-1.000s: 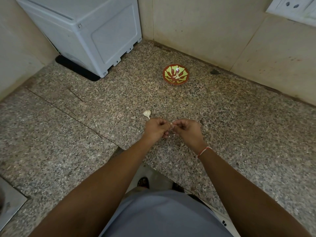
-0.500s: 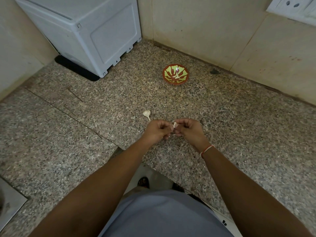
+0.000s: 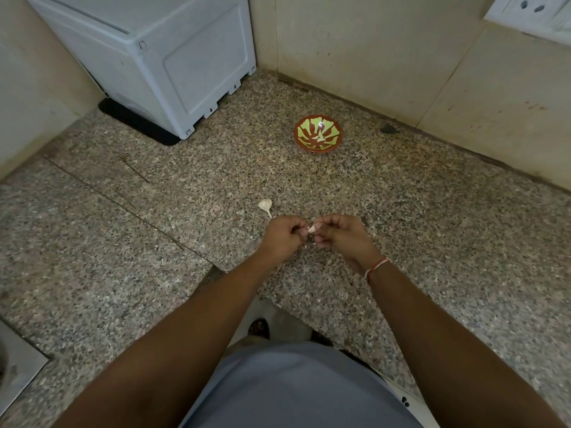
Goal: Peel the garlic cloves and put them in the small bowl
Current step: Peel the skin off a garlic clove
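My left hand [image 3: 282, 239] and my right hand [image 3: 341, 239] are close together over the table [image 3: 432, 230]. Both pinch one small garlic clove [image 3: 312, 229] between them, fingers curled. More garlic [image 3: 265, 205] lies on the table just beyond my left hand. The small bowl [image 3: 318, 133] sits well beyond my hands, near the wall.
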